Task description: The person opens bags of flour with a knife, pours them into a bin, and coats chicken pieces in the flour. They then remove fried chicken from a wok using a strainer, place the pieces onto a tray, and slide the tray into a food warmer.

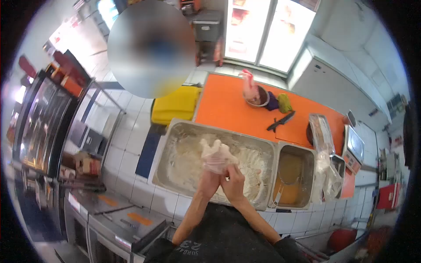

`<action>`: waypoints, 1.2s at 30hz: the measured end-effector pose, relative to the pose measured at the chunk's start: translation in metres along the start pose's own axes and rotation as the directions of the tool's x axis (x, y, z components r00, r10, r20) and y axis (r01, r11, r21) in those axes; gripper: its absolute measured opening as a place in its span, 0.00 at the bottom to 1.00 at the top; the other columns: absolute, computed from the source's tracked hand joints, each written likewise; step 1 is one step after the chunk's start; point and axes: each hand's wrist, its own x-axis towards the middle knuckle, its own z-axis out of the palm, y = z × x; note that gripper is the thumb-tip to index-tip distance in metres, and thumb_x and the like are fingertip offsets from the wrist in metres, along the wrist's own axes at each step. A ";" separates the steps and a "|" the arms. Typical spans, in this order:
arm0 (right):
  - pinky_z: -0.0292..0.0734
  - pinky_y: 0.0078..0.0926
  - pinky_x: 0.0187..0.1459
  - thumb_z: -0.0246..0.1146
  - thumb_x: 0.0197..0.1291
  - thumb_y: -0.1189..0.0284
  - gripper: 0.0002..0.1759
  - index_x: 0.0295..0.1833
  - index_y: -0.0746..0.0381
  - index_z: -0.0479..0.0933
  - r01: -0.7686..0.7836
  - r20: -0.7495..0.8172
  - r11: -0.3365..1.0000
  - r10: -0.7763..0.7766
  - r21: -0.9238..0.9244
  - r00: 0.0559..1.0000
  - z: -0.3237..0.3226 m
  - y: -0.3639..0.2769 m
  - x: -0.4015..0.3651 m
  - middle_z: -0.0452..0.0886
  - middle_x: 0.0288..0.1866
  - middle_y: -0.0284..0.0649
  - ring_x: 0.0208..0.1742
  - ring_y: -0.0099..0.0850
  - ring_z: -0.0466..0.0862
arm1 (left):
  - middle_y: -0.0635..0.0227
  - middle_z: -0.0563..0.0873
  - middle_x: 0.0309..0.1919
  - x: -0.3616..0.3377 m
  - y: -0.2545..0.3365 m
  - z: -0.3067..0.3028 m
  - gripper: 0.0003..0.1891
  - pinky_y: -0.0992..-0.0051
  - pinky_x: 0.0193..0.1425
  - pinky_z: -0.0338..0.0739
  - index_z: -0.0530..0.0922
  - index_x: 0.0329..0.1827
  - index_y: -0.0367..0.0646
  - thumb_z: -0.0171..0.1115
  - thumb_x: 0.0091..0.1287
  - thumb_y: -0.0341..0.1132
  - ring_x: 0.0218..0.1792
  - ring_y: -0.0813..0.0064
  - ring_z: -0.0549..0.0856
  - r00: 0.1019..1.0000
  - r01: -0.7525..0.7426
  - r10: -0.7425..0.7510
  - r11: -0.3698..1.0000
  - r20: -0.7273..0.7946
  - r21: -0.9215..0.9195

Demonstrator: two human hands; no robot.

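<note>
My left hand (215, 158) is over the big steel pan (163, 164) and wears a thin plastic glove caked with flour. Its fingers point away from me and look spread, holding nothing that I can see. At the glove's cuff, my right hand (233, 179) is bare, with its fingers closed on the plastic near the left wrist. Below both hands, white flour (252, 168) fills the pan, heaped and lumpy on the right side. A smaller pan (312, 175) beside it holds a brownish-yellow liquid and a round mesh strainer (290, 170).
An orange board (223, 105) behind the pans carries a knife (280, 121), a bowl (263, 97) and a purple cloth (272, 103). To the right stand plastic bags (322, 136) and a scale (353, 144). A yellow bin (175, 105) adjoins the table; a blurred person stands beyond.
</note>
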 end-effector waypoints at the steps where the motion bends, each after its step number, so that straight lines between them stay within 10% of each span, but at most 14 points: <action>1: 0.70 0.31 0.24 0.64 0.44 0.87 0.12 0.31 0.63 0.69 0.019 -0.003 1.000 -0.018 0.015 1.000 -0.001 -0.001 -0.001 0.73 0.27 0.40 0.25 0.35 0.76 | 0.63 0.76 0.61 0.001 -0.001 -0.015 0.23 0.64 0.60 0.74 0.65 0.69 0.41 0.46 0.75 0.43 0.58 0.65 0.77 0.998 -0.018 0.015 0.998 0.060 0.059; 2: 0.71 0.32 0.25 0.64 0.43 0.87 0.12 0.31 0.63 0.69 0.024 -0.024 1.000 -0.024 0.015 0.999 -0.004 -0.001 -0.003 0.73 0.29 0.40 0.26 0.35 0.76 | 0.64 0.75 0.63 0.001 -0.003 -0.026 0.26 0.61 0.63 0.72 0.63 0.70 0.42 0.42 0.77 0.49 0.62 0.63 0.75 0.992 -0.017 0.002 0.993 0.129 0.116; 3: 0.72 0.33 0.26 0.64 0.43 0.87 0.12 0.31 0.63 0.70 0.028 -0.052 0.998 -0.025 0.060 0.998 -0.009 -0.001 -0.003 0.73 0.28 0.40 0.27 0.37 0.77 | 0.64 0.75 0.63 0.001 -0.001 -0.030 0.25 0.62 0.62 0.72 0.64 0.70 0.42 0.45 0.76 0.48 0.61 0.65 0.76 0.996 -0.062 0.021 0.838 0.081 0.543; 4: 0.74 0.34 0.28 0.63 0.44 0.88 0.12 0.31 0.64 0.70 0.032 -0.105 0.996 -0.022 0.089 0.994 -0.013 -0.001 0.003 0.72 0.28 0.40 0.28 0.38 0.77 | 0.65 0.75 0.63 0.006 0.004 -0.030 0.25 0.64 0.62 0.72 0.64 0.71 0.43 0.47 0.76 0.47 0.60 0.66 0.76 0.993 -0.117 0.046 0.504 0.109 0.856; 5: 0.75 0.34 0.29 0.62 0.45 0.86 0.09 0.32 0.64 0.71 0.016 -0.136 0.986 0.007 0.165 0.991 -0.027 -0.012 0.012 0.73 0.29 0.40 0.29 0.39 0.78 | 0.65 0.77 0.60 0.009 0.005 -0.017 0.23 0.67 0.60 0.73 0.69 0.68 0.42 0.52 0.74 0.43 0.57 0.69 0.77 0.999 -0.002 0.036 0.723 -0.034 0.691; 8: 0.76 0.38 0.37 0.60 0.47 0.78 0.05 0.33 0.65 0.74 0.107 -0.079 0.994 -0.108 -0.022 0.991 -0.034 0.003 0.026 0.77 0.35 0.47 0.37 0.46 0.80 | 0.61 0.78 0.58 0.026 0.003 -0.018 0.20 0.70 0.58 0.72 0.73 0.64 0.39 0.51 0.72 0.39 0.55 0.69 0.78 0.986 -0.069 -0.157 -0.078 0.056 0.995; 10: 0.77 0.37 0.39 0.60 0.48 0.75 0.06 0.32 0.66 0.76 -0.228 0.063 0.965 0.238 -0.127 0.969 -0.015 0.011 0.018 0.77 0.31 0.48 0.37 0.45 0.81 | 0.51 0.79 0.57 0.012 -0.020 -0.021 0.24 0.63 0.59 0.72 0.71 0.65 0.37 0.51 0.72 0.44 0.55 0.59 0.79 0.854 -0.519 -0.137 -0.301 0.503 0.800; 12: 0.75 0.40 0.36 0.61 0.45 0.71 0.09 0.34 0.62 0.75 -0.157 0.176 0.782 0.323 -0.603 0.930 0.023 0.015 0.013 0.77 0.34 0.42 0.37 0.42 0.80 | 0.51 0.79 0.57 0.015 -0.036 -0.014 0.24 0.63 0.59 0.72 0.71 0.65 0.37 0.51 0.72 0.44 0.55 0.58 0.79 0.800 -0.599 -0.182 -0.289 0.572 0.747; 14: 0.75 0.39 0.39 0.61 0.46 0.70 0.13 0.37 0.65 0.73 0.347 0.487 0.767 -0.052 -0.540 0.872 -0.020 -0.005 0.008 0.76 0.41 0.44 0.40 0.42 0.80 | 0.51 0.79 0.57 0.030 -0.039 -0.001 0.25 0.63 0.59 0.72 0.71 0.65 0.37 0.51 0.72 0.45 0.55 0.58 0.79 0.820 -0.572 -0.175 -0.266 0.545 0.776; 18: 0.75 0.38 0.40 0.62 0.48 0.69 0.17 0.42 0.68 0.73 0.243 0.081 0.917 -0.229 -0.317 0.970 -0.074 0.003 -0.035 0.74 0.46 0.47 0.41 0.42 0.79 | 0.50 0.79 0.57 0.068 -0.041 0.030 0.25 0.62 0.59 0.73 0.71 0.65 0.37 0.52 0.71 0.45 0.55 0.57 0.80 0.850 -0.523 -0.086 -0.266 0.520 0.810; 23: 0.73 0.38 0.40 0.62 0.51 0.67 0.18 0.44 0.69 0.75 -0.114 -0.110 0.972 0.093 -0.205 0.990 -0.117 0.018 -0.048 0.74 0.43 0.46 0.40 0.41 0.78 | 0.49 0.79 0.56 0.081 -0.071 0.049 0.25 0.62 0.59 0.73 0.71 0.65 0.37 0.52 0.71 0.45 0.55 0.56 0.80 0.862 -0.501 -0.097 -0.303 0.497 0.810; 32: 0.75 0.39 0.35 0.62 0.49 0.72 0.19 0.46 0.68 0.71 0.064 -0.281 0.960 0.017 0.274 0.960 -0.182 0.060 -0.035 0.75 0.31 0.48 0.32 0.46 0.79 | 0.48 0.79 0.56 0.052 -0.166 0.056 0.26 0.61 0.59 0.73 0.70 0.65 0.37 0.53 0.70 0.46 0.55 0.55 0.80 0.899 -0.438 -0.214 -0.440 0.382 0.784; 36: 0.76 0.46 0.39 0.64 0.50 0.64 0.12 0.38 0.58 0.81 0.056 -0.111 0.995 -0.047 0.085 0.993 -0.213 0.052 -0.062 0.81 0.37 0.46 0.36 0.46 0.82 | 0.48 0.79 0.56 0.046 -0.192 0.056 0.27 0.61 0.59 0.73 0.70 0.65 0.37 0.54 0.69 0.46 0.55 0.54 0.80 0.915 -0.403 -0.239 -0.512 0.325 0.759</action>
